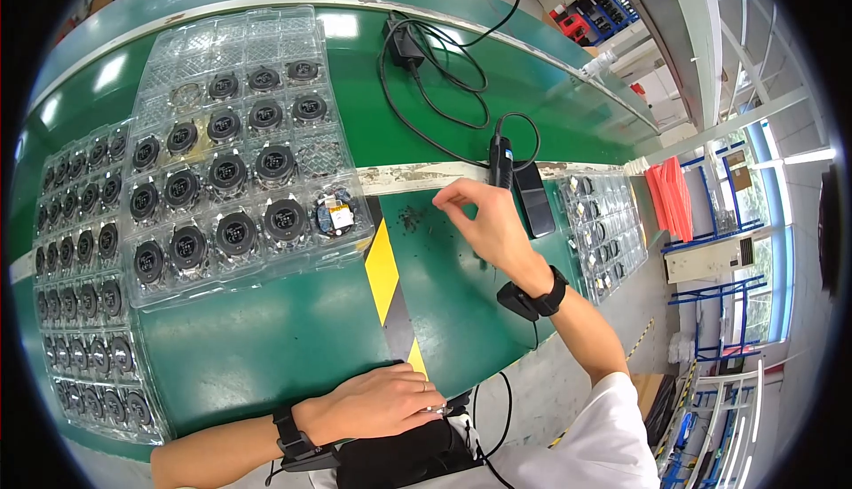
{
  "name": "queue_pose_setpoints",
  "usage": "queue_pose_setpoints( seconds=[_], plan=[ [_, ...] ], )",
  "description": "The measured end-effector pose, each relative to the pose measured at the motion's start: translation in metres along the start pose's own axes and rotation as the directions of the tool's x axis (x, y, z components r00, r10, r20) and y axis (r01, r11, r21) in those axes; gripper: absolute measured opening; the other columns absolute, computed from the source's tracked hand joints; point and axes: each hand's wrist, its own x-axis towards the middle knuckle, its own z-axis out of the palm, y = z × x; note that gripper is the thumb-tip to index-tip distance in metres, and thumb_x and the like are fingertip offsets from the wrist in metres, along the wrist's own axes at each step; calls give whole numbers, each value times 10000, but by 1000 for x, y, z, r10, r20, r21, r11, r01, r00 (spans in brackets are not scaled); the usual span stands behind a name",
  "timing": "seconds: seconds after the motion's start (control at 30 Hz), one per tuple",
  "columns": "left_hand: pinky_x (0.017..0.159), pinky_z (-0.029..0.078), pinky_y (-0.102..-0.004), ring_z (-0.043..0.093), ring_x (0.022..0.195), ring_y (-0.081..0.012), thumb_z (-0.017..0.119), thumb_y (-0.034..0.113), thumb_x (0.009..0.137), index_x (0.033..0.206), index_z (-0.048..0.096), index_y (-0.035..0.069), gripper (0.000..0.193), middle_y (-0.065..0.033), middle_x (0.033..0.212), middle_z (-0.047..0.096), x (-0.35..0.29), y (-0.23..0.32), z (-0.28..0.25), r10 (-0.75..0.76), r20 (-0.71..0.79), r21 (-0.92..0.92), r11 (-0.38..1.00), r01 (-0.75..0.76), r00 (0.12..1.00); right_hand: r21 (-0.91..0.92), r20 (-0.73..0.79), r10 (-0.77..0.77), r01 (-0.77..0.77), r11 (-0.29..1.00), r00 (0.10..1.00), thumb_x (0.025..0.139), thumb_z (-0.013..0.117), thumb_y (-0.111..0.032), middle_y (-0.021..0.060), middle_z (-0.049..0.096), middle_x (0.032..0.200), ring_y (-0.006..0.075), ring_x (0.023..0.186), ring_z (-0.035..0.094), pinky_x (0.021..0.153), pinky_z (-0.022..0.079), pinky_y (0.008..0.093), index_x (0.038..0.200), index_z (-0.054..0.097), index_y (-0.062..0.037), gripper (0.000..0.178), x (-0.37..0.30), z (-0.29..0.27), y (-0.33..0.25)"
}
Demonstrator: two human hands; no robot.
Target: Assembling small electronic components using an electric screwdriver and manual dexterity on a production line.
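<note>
Black small parts (411, 218) are lying loose on the table (266, 347) beside my pinching right hand (488, 223), which could be scattering them by brushing past, and what it or my curled left hand (368, 403) is holding, I cannot tell.

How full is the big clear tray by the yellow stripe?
Partly full: the tray has round watches in many spots, but none along its farthest row.

Bright, glowing windows (754, 313), glare on green table (266, 338), bowed edges, blue racks (710, 292) perhaps soft
</note>
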Motion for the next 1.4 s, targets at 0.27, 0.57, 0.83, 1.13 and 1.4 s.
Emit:
queue_pose_setpoints(
  seconds=[0.27,0.57,0.83,1.13,1.4],
  plan=[
    [888,510,-357,650,952,-253,621,262,1027,1092,705,49,239,-59,987,718,-5,0,-1,5,4,-2,1000,-5,1000,37,50,-4,2,999,999,908,687,55,126,759,982,231,879,739,803,578,323,1027,722,0,136,9,7,-8],
    [899,482,-376,596,924,-231,635,236,971,915,649,66,180,-34,867,634,-10,8,11,83,72,122,988,-91,994,4,445,-747,833,553,493,960,628,-301,136,469,1574,289,1468,437,1213,367,445,1467,515,-5,598,-43,76,-107],
    [893,463,-360,570,881,-214,618,221,957,848,623,75,183,-21,826,612,-15,8,17,82,98,174,980,-99,992,-83,624,-638,850,521,452,900,539,-582,102,261,1709,247,1588,224,1309,161,452,1621,284,-28,945,-48,83,-85],
    [854,454,-337,561,854,-189,624,218,966,813,612,84,203,-25,779,577,-12,6,10,90,108,121,987,-103,990,-418,660,-366,726,546,656,895,549,-586,112,281,1701,272,1579,250,1302,182,466,1619,289,-22,954,-47,21,-24],
    [829,469,-331,574,822,-195,646,204,959,797,617,83,204,-36,772,570,-6,6,7,92,75,72,993,-97,993,-198,717,-496,825,528,490,946,520,-592,147,266,1700,281,1582,238,1302,178,478,1619,277,-11,922,-74,27,-23]
  ],
)
